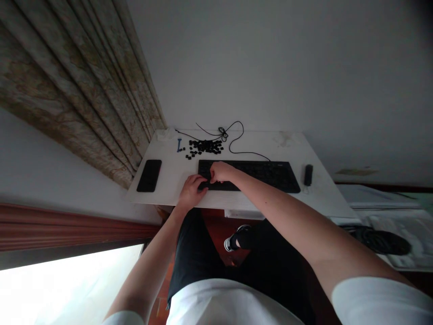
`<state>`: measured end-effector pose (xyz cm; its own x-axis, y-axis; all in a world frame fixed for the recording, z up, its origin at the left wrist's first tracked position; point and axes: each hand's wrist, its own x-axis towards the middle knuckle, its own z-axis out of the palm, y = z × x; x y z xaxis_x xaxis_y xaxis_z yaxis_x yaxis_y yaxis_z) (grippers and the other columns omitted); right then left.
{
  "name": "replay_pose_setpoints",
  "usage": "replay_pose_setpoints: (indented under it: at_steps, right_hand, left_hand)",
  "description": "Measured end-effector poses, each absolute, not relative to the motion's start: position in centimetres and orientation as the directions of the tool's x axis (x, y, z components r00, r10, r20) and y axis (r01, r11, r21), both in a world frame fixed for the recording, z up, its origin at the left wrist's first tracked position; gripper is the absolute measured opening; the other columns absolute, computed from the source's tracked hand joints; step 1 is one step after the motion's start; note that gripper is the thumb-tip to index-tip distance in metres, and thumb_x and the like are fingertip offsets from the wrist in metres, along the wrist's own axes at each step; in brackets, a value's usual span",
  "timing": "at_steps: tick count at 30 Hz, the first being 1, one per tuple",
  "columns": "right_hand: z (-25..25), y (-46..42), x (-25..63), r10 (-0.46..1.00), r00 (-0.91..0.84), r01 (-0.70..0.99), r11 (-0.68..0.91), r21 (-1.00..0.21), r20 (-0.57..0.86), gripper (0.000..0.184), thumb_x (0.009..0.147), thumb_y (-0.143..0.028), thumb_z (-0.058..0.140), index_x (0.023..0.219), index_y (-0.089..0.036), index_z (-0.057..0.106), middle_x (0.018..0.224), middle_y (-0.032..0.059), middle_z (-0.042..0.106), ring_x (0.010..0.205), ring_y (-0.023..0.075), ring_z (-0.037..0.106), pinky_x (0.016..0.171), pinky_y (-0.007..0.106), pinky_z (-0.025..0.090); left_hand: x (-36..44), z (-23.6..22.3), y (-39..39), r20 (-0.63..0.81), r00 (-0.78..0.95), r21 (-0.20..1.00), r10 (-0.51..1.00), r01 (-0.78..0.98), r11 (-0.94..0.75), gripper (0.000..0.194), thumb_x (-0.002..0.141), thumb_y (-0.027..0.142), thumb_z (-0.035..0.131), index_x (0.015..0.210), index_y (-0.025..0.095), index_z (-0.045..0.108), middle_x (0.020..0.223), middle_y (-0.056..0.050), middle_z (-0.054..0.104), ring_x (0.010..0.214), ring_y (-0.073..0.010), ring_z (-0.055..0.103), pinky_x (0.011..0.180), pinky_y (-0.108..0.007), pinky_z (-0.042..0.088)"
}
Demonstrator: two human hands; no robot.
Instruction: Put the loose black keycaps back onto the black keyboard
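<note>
A black keyboard (267, 175) lies lengthwise on the white table. My left hand (192, 192) grips its left end, with the thumb at the front corner and the fingers over the top. Just to the right, my right hand (221, 172) is closed above the left part of the keys, fingertips pointing down at it. Whatever the right fingers pinch, if anything, is hidden. Behind the keyboard is a heap of small black keycaps (206, 146), several of them scattered around its edges. A small blue tool (179, 145) lies left of the heap.
The white table (176, 180) stands against a grey wall. On it are a black phone (149, 175) at the left, a small dark object (308, 175) at the right and a looped black cable (242, 131) at the back. A patterned curtain (101, 81) hangs at the left.
</note>
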<state>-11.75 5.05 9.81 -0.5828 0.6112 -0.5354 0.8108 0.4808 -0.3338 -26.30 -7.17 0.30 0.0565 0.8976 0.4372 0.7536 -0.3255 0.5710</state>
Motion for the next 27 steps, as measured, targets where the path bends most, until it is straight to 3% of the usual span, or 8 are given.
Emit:
replay_pose_setpoints:
  at_steps: [3, 6, 10, 12, 15, 18, 21, 27]
  right_hand:
    - [9.5, 5.1, -11.8, 0.616, -0.584, 0.811, 0.471, -0.347, -0.529, 0.012, 0.074, -0.026, 0.079, 0.076, -0.016, 0.073, 0.055, 0.0004, 0.066, 0.054, 0.0140, 0.064, 0.054, 0.021, 0.043]
    - [9.1, 5.1, -11.2, 0.626, -0.610, 0.786, 0.406, -0.465, -0.485, 0.012, 0.073, -0.024, 0.078, 0.072, -0.016, 0.070, 0.053, -0.0007, 0.064, 0.049, 0.0126, 0.060, 0.052, 0.022, 0.043]
    - [8.7, 5.3, -7.9, 0.731, -0.612, 0.649, 0.245, -0.721, -0.302, 0.021, 0.082, -0.037, 0.071, 0.078, -0.017, 0.067, 0.061, -0.0003, 0.066, 0.047, 0.0098, 0.054, 0.050, 0.022, 0.040]
    - [8.6, 5.6, -5.0, 0.839, -0.521, 0.592, 0.219, -0.776, -0.161, 0.030, 0.086, -0.046, 0.064, 0.079, -0.017, 0.066, 0.064, 0.0010, 0.066, 0.050, 0.0107, 0.054, 0.052, 0.023, 0.040]
    - [7.8, 6.0, 0.3, 0.957, -0.286, 0.642, 0.225, -0.733, 0.043, 0.039, 0.087, -0.054, 0.059, 0.075, -0.017, 0.066, 0.062, 0.0019, 0.065, 0.056, 0.0147, 0.057, 0.059, 0.027, 0.041]
    - [6.4, 6.0, 6.0, 0.979, -0.076, 0.730, 0.184, -0.658, 0.189, 0.040, 0.086, -0.055, 0.057, 0.078, -0.018, 0.068, 0.068, 0.0049, 0.068, 0.063, 0.0184, 0.059, 0.064, 0.031, 0.042]
    - [4.7, 5.6, 11.3, 0.942, 0.140, 0.813, 0.067, -0.579, 0.306, 0.036, 0.086, -0.049, 0.055, 0.081, -0.017, 0.069, 0.073, 0.0082, 0.069, 0.068, 0.0209, 0.060, 0.067, 0.033, 0.043]
    - [1.7, 4.7, 18.9, 0.766, 0.346, 0.895, -0.097, -0.435, 0.541, 0.024, 0.081, -0.037, 0.054, 0.079, -0.016, 0.066, 0.080, 0.0149, 0.065, 0.081, 0.0270, 0.058, 0.076, 0.039, 0.044]
  left_hand:
    - [-26.4, 0.3, -7.1, 0.432, 0.059, 0.579, 0.900, 0.747, -0.327, 0.027, 0.085, 0.019, 0.068, 0.112, 0.024, 0.066, 0.112, -0.008, 0.064, 0.113, -0.0254, 0.058, 0.099, -0.046, 0.051]
    - [-26.6, 0.1, -7.0, 0.438, 0.058, 0.579, 0.897, 0.745, -0.331, 0.026, 0.086, 0.021, 0.067, 0.112, 0.024, 0.066, 0.113, -0.008, 0.064, 0.113, -0.0250, 0.058, 0.098, -0.045, 0.052]
    - [-26.6, 0.0, -7.1, 0.440, 0.070, 0.557, 0.895, 0.761, -0.333, 0.027, 0.089, 0.025, 0.065, 0.116, 0.024, 0.065, 0.118, -0.008, 0.062, 0.115, -0.0248, 0.057, 0.100, -0.045, 0.050]
    - [-26.4, 0.1, -7.1, 0.430, 0.097, 0.520, 0.898, 0.786, -0.334, 0.029, 0.091, 0.028, 0.063, 0.120, 0.025, 0.064, 0.121, -0.009, 0.061, 0.118, -0.0254, 0.056, 0.102, -0.046, 0.049]
    - [-26.0, 0.4, -7.3, 0.400, 0.143, 0.441, 0.905, 0.836, -0.327, 0.033, 0.094, 0.031, 0.060, 0.126, 0.025, 0.062, 0.125, -0.009, 0.060, 0.123, -0.0268, 0.052, 0.105, -0.048, 0.045]
    - [-25.7, 0.6, -7.4, 0.372, 0.163, 0.378, 0.914, 0.872, -0.310, 0.031, 0.095, 0.031, 0.057, 0.126, 0.027, 0.063, 0.127, -0.009, 0.061, 0.124, -0.0277, 0.052, 0.107, -0.051, 0.040]
    - [-25.4, 0.8, -7.3, 0.358, 0.165, 0.380, 0.919, 0.873, -0.305, 0.025, 0.095, 0.028, 0.057, 0.118, 0.027, 0.067, 0.123, -0.008, 0.062, 0.121, -0.0268, 0.054, 0.107, -0.051, 0.037]
    - [-25.0, 1.9, -5.9, 0.259, 0.163, 0.451, 0.952, 0.851, -0.268, 0.017, 0.089, 0.027, 0.068, 0.106, 0.024, 0.068, 0.112, -0.005, 0.064, 0.114, -0.0239, 0.056, 0.107, -0.047, 0.034]
